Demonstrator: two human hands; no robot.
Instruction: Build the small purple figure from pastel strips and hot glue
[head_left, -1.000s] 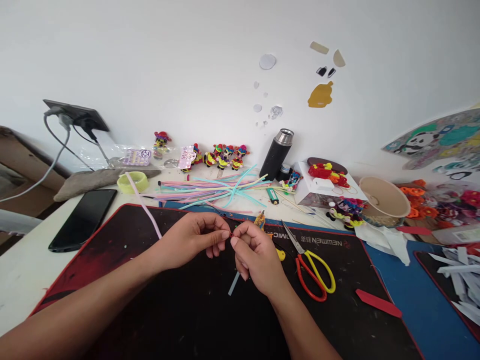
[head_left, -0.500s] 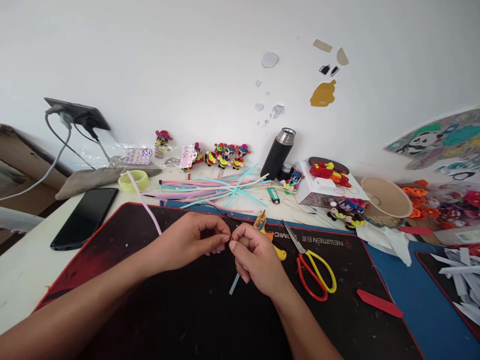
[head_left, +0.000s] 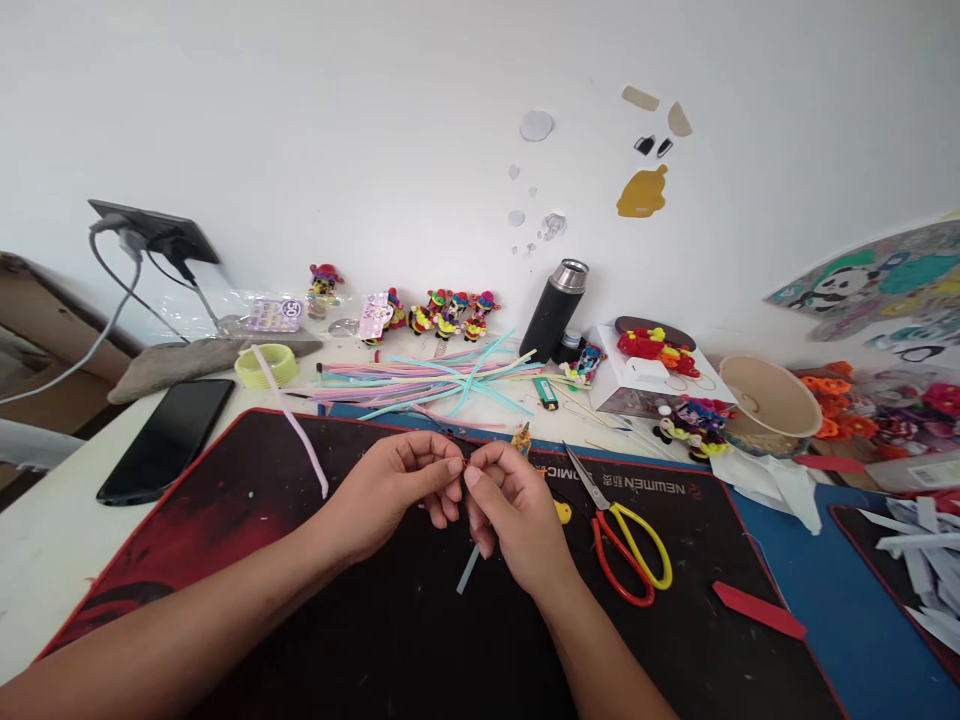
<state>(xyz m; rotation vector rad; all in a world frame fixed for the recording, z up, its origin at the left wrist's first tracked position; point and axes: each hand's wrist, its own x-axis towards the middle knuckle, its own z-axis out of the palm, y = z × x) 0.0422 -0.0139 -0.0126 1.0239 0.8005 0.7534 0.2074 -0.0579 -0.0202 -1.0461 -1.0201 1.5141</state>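
Note:
My left hand (head_left: 401, 492) and my right hand (head_left: 517, 515) meet over the dark desk mat (head_left: 360, 640), each with thumb and forefinger pinched. Between the fingertips is a tiny reddish thing, too small to name. The other fingers curl loosely below. Partly hidden behind my right hand lies what looks like a glue gun (head_left: 523, 438), with a pale translucent stick (head_left: 468, 570) showing under the hand. To the right rest scissors (head_left: 622, 540) with one red and one yellow handle, blades apart. A lilac pipe cleaner (head_left: 296, 425) lies left of my left hand.
Several pastel pipe cleaners (head_left: 420, 378) lie in a pile behind the mat. A black flask (head_left: 553, 312), a phone (head_left: 166, 440), a yellow-green coil (head_left: 266, 366), a white box (head_left: 645, 390), a beige bowl (head_left: 776, 395) and small fuzzy figures (head_left: 450, 312) stand around. A red strip (head_left: 757, 610) lies right.
The fingers of my left hand below the pinch have spread slightly into view. Both hands stay close together, still pinching. The view has shifted a little.

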